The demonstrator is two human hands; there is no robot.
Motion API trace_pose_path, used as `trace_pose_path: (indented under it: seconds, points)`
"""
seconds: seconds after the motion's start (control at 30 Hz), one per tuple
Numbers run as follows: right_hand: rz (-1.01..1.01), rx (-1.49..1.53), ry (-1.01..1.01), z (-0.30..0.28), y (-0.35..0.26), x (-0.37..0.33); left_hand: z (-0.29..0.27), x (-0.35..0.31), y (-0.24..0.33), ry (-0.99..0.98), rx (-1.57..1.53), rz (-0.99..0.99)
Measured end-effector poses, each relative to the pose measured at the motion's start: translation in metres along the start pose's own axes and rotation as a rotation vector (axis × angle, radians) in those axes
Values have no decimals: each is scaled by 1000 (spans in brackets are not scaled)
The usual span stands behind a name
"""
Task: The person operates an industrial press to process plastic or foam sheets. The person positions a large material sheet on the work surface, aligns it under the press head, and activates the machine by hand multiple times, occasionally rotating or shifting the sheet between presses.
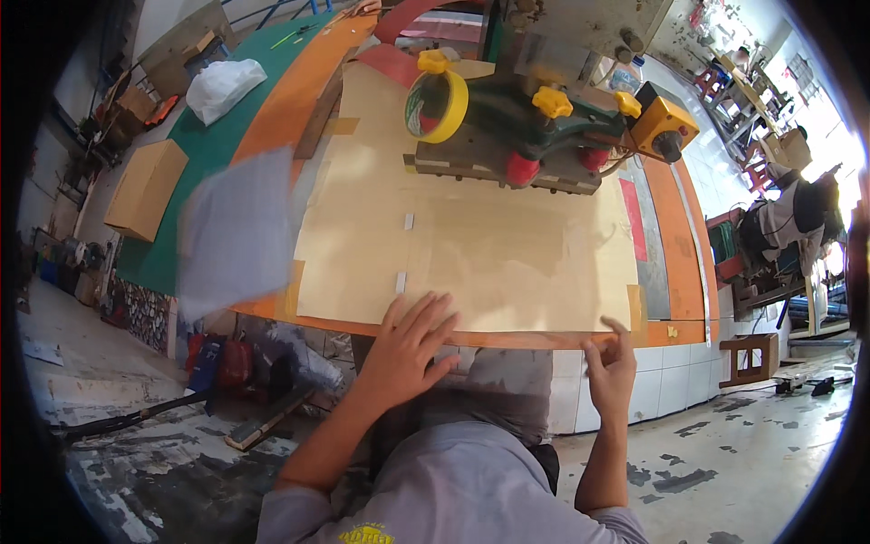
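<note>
My left hand (410, 349) is at the front edge of the table, its fingers spread over the near border of a large cream sheet (362, 190) and nothing in its grasp. Two small white strips (401, 282) lie on the sheet just beyond those fingertips. My right hand (613, 367) is by the sheet's near right corner, thumb and forefinger apart with no object between them. Whether either hand touches the sheet, I cannot tell. To the left, a thin whitish sheet (237, 234) looks blurred, overlapping the table's green and orange surface.
A dark press head (507, 154) with yellow knobs (552, 102) overhangs the far part of the cream sheet. A yellow tape roll (449, 107) hangs on it; a yellow control box (664, 127) is at its right. A cardboard box (145, 190) and white plastic bag (224, 89) sit left.
</note>
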State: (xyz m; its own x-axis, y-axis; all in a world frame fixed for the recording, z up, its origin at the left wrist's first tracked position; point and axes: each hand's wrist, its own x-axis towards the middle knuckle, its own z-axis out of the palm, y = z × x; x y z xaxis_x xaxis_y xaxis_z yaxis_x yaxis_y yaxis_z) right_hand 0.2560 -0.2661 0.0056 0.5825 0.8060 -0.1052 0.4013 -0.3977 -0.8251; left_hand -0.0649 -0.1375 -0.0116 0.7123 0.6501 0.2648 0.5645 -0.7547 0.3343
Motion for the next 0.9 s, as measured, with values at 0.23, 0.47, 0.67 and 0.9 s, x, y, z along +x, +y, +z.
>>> trace_pose_path:
  seconds: [0.23,0.47,0.67,0.9]
  points:
    - [-541,-486,113,22,-23,33,7,16,-20,41,19,-65]
    - [-532,-474,16,31,-19,47,4,20,-22,66,-2,-102]
    - [-549,-476,24,32,-15,51,3,24,-23,55,-4,-114]
    - [-525,-500,9,30,-13,53,1,26,-20,48,-27,-118]
